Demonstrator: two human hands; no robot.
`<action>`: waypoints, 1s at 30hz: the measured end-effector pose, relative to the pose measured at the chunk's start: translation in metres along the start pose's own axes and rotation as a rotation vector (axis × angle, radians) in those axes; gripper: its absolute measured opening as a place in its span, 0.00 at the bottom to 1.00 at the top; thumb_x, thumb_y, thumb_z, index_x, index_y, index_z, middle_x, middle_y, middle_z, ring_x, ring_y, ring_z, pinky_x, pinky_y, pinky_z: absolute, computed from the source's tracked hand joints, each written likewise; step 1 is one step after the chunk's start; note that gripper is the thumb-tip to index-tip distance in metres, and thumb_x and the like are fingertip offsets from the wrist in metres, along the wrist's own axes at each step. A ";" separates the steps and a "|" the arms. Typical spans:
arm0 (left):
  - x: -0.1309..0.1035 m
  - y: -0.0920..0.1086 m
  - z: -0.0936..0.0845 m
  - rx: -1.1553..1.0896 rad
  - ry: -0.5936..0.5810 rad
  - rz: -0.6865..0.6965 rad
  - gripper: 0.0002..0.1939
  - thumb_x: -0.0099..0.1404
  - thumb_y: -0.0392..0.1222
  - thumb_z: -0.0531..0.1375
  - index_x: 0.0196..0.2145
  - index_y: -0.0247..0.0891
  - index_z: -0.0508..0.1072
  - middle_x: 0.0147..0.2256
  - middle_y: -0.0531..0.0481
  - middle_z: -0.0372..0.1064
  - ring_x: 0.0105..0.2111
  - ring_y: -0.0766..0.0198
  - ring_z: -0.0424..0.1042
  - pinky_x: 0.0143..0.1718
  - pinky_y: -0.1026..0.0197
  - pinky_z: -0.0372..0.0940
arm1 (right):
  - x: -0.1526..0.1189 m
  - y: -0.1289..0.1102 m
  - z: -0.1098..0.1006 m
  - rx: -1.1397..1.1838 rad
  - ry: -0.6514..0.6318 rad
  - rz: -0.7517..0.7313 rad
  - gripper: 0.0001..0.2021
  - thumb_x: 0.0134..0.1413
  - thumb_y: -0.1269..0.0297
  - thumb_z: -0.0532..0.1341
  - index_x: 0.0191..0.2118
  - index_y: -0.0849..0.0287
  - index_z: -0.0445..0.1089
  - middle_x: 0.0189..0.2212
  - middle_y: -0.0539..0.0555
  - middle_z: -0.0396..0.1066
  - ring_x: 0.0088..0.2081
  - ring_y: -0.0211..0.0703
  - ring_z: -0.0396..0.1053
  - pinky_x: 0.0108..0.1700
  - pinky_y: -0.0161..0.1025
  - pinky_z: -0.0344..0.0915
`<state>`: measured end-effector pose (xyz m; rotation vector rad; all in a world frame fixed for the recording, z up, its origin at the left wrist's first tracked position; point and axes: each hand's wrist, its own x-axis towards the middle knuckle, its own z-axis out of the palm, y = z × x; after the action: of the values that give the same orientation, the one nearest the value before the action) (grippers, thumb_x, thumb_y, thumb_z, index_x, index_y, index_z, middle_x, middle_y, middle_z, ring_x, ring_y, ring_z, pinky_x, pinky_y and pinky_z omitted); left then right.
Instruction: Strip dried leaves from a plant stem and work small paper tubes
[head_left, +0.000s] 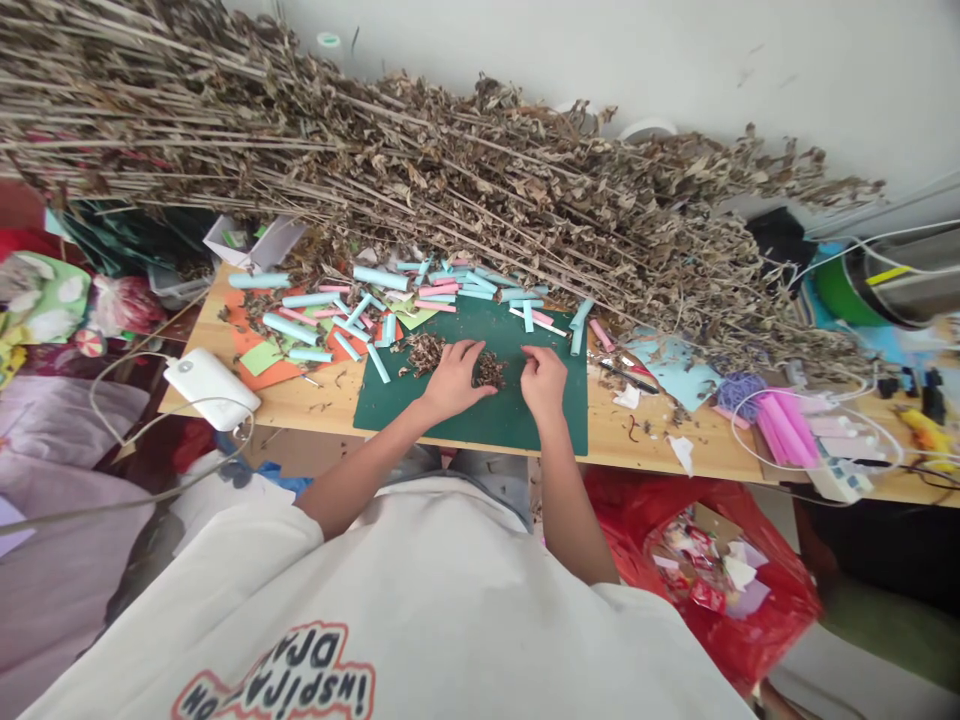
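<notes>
On the dark green cutting mat [480, 428], crumbled dried leaves [425, 354] lie in a loose heap. My left hand [454, 382] rests over the heap with thumb and fingers apart, curved about some of the crumbs. To its right, my right hand [544, 382] is held above the mat, its fingers curled in together; anything between the fingertips is hidden. Several rolled blue paper tubes [381, 278] and thinner pink ones are strewn behind and left of the hands.
Long bundles of dried leafy stalks [465, 180] cover the table's back. A white power bank [212, 388] with a cable sits at the left edge. A pen [630, 377], purple yarn [741, 396] and pink rolls [786, 428] lie right. A red rubbish bag [772, 630] hangs below.
</notes>
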<state>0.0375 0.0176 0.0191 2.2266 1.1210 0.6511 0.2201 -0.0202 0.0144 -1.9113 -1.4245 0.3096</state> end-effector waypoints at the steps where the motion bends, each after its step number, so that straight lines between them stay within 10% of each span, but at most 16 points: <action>1: 0.000 0.000 0.002 0.006 -0.021 0.016 0.40 0.51 0.42 0.71 0.59 0.31 0.63 0.56 0.33 0.62 0.57 0.42 0.61 0.59 0.41 0.58 | 0.000 0.000 0.002 0.010 -0.044 -0.021 0.19 0.49 0.76 0.49 0.40 0.63 0.75 0.38 0.61 0.76 0.41 0.48 0.73 0.50 0.46 0.67; 8: 0.007 -0.003 0.008 -0.265 0.048 -0.012 0.27 0.61 0.32 0.61 0.58 0.35 0.63 0.53 0.38 0.66 0.46 0.57 0.72 0.52 0.51 0.67 | -0.003 -0.002 0.004 0.199 -0.059 0.037 0.18 0.54 0.73 0.47 0.42 0.60 0.73 0.37 0.56 0.76 0.35 0.43 0.73 0.44 0.43 0.70; 17: -0.021 0.007 -0.023 -0.629 0.287 -0.266 0.22 0.72 0.53 0.47 0.51 0.36 0.71 0.46 0.41 0.73 0.39 0.62 0.74 0.42 0.60 0.70 | -0.018 -0.043 0.013 -0.393 -0.197 -0.251 0.31 0.53 0.42 0.60 0.57 0.57 0.62 0.48 0.65 0.65 0.45 0.54 0.65 0.36 0.40 0.64; 26: -0.024 0.005 -0.013 -0.735 0.263 -0.363 0.21 0.70 0.54 0.51 0.48 0.36 0.73 0.41 0.43 0.75 0.34 0.65 0.73 0.35 0.63 0.70 | 0.004 -0.032 0.031 -0.539 -0.356 -0.278 0.16 0.68 0.59 0.45 0.42 0.60 0.67 0.37 0.59 0.69 0.30 0.40 0.68 0.30 0.36 0.55; 30: -0.009 0.010 -0.006 -1.008 0.191 -0.572 0.19 0.70 0.52 0.51 0.46 0.34 0.72 0.44 0.40 0.75 0.38 0.63 0.75 0.41 0.59 0.72 | 0.015 -0.029 0.012 -0.258 -0.165 -0.179 0.14 0.67 0.58 0.48 0.35 0.58 0.66 0.29 0.54 0.69 0.29 0.41 0.66 0.33 0.36 0.57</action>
<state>0.0343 0.0064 0.0280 0.9607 1.0917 0.9073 0.1975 0.0022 0.0281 -1.9785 -1.8069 0.2104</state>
